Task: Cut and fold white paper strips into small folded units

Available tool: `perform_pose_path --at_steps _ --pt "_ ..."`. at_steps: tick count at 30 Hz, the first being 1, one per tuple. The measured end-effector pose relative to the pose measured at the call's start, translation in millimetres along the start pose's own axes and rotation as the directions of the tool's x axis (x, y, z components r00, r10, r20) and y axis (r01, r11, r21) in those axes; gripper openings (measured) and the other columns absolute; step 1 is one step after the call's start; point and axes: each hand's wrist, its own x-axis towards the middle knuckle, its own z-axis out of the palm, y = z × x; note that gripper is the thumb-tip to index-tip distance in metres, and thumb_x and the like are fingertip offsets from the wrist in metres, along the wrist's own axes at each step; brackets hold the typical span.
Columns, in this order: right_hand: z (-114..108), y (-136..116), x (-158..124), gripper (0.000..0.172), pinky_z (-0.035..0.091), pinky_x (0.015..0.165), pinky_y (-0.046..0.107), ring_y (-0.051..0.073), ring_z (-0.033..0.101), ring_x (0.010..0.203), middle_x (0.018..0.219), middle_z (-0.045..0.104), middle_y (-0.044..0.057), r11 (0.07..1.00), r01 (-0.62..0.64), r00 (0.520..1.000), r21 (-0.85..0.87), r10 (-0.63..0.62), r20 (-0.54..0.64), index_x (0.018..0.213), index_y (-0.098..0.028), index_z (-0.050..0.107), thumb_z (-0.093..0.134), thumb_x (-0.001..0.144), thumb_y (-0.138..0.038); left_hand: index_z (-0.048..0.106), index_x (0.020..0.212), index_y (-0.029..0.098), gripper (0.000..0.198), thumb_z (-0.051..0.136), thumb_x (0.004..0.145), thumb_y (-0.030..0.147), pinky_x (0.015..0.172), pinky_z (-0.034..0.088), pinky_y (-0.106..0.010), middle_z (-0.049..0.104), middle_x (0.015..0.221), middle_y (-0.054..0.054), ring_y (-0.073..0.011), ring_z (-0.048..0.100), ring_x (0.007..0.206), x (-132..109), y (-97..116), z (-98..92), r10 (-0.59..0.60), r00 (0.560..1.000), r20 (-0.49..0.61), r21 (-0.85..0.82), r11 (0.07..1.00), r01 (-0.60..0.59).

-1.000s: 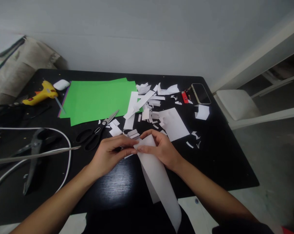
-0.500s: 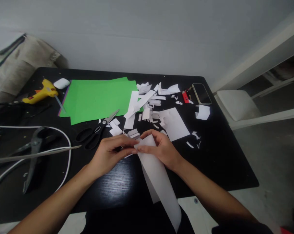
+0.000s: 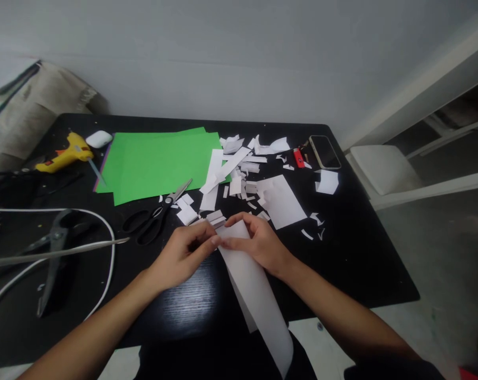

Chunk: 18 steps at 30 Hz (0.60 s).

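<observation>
A long white sheet of paper [image 3: 255,295], folded over on itself, hangs from the table's near side towards my lap. My right hand [image 3: 260,245] is closed on its upper end, thumb on top and fingers behind. At the left corner of that end, my left hand [image 3: 189,250] pinches the paper's edge with thumb and forefinger. Just beyond my fingers lie small white paper scraps [image 3: 215,217]. Black-handled scissors [image 3: 158,212] rest slightly spread to the left of them, tips towards a stack of green sheets [image 3: 163,163].
On the left are a yellow glue gun [image 3: 75,153], a white case [image 3: 99,139], large dark shears [image 3: 56,253] and a looping white cable [image 3: 111,253]. Towards the right lie a white sheet [image 3: 282,203], a red lighter [image 3: 298,158] and a phone [image 3: 325,151] on the black table [image 3: 361,253].
My left hand has shifted slightly left and down along the paper's edge, its fingers bending more. The right hand keeps its hold, and the view has moved a little.
</observation>
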Motion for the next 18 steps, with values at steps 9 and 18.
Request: perform_pose_path --at_steps 9,18 --pt "-2 -2 1 0.042 0.047 0.06 0.026 0.014 0.064 0.066 0.082 0.075 -0.001 0.997 -0.045 0.999 0.062 0.044 0.012 0.103 -0.022 0.074 0.093 0.07 -0.039 0.056 0.071 0.018 0.037 0.054 0.103 0.037 0.053 0.036 -0.022 0.052 0.06 0.004 -0.0104 0.046 0.055 1 1 -0.8 0.027 0.999 -0.027 -0.032 0.999 -0.027" --pt "-11 -8 7 0.035 0.048 0.065 0.026 0.014 0.064 0.068 0.076 0.076 0.002 0.998 0.005 0.995 0.055 0.0 -0.095 0.083 -0.017 0.08 0.097 0.064 -0.041 0.056 0.069 0.018 0.037 0.056 0.102 0.035 0.053 0.036 -0.022 0.05 0.059 0.005 -0.0096 0.044 0.055 3 3 -13.2 0.058 0.996 -0.072 -0.019 0.998 -0.059"
